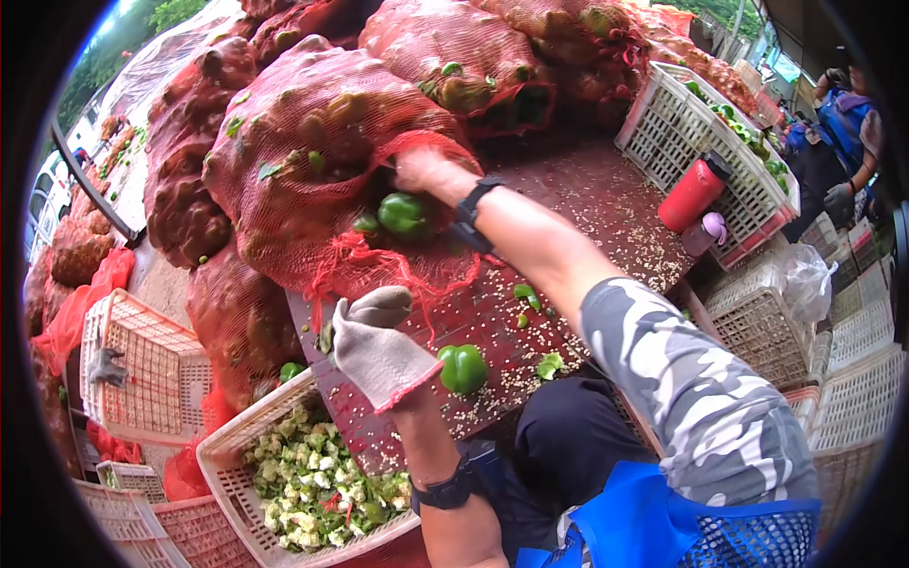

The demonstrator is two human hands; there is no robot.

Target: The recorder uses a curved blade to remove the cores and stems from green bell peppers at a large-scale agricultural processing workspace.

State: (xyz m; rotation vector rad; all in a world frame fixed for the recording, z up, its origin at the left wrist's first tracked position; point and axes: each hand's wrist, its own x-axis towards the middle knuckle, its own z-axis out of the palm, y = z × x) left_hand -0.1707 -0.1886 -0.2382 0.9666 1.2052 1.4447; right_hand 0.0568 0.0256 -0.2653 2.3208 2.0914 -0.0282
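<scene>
The right hand (421, 170) is being pushed into the torn mouth of a red mesh sack (312, 161) lying on its side at the far end of the worktop (606, 208). Its fingers are being hidden by the netting, so whether they are apart or closed cannot be told. A green bell pepper (404, 214) is lying in the sack opening just below and nearer than that hand, close to the wrist with its dark watch band; contact between pepper and fingers cannot be made out.

The left hand (379, 346), covered by a grey work glove with a red cuff edge, is being held over the near left edge of the worktop with its fingers curled loosely together, gripping nothing that can be seen. A second green pepper (463, 367) is lying just to the right of the glove's cuff, on the seed-strewn red surface, apart from the fingers.

A white plastic crate (227, 445) of pepper cores and scraps is standing below the worktop at the near left. More filled mesh sacks are being stacked at the far side. A red bottle (693, 193) is leaning against a white crate (682, 133) at the far right, where another person (843, 142) is standing.
</scene>
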